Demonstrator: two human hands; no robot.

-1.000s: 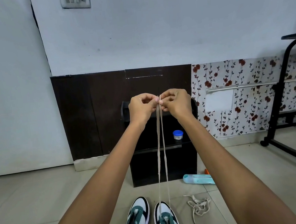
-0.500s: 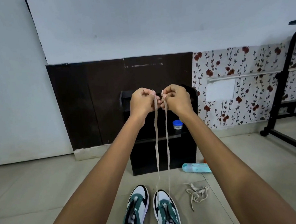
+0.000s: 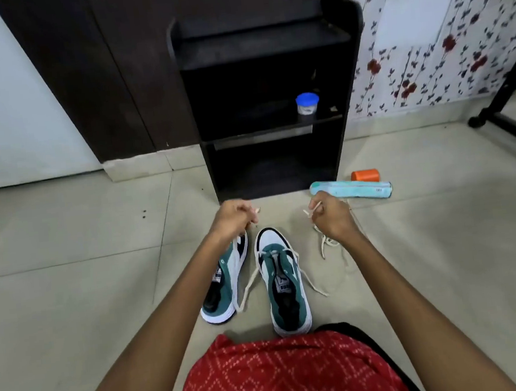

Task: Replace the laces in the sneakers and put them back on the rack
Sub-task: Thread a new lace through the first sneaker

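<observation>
On the tiled floor (image 3: 72, 307), both hands, left (image 3: 232, 218) and right (image 3: 331, 216), pinch the lace (image 3: 246, 287) ends threaded through the right-side sneaker (image 3: 283, 287).

Floor (image 3: 72, 307): smooth, faintly glossy pale tiles. Rack (image 3: 264, 46): matt black board. Sneakers (image 3: 286, 287): green suede-like cloth panels with smooth white panels. Lace (image 3: 246, 287): flat woven cloth. Jar (image 3: 307, 104): translucent plastic, glossy blue lid. Garment (image 3: 284, 378): red printed cloth.

Both bare arms reach forward toward 12 o'clock. The left hand (image 3: 233, 219) is fisted at 11 o'clock. The right hand (image 3: 331, 215), also curled tight, sits well apart at 1 o'clock.
</observation>
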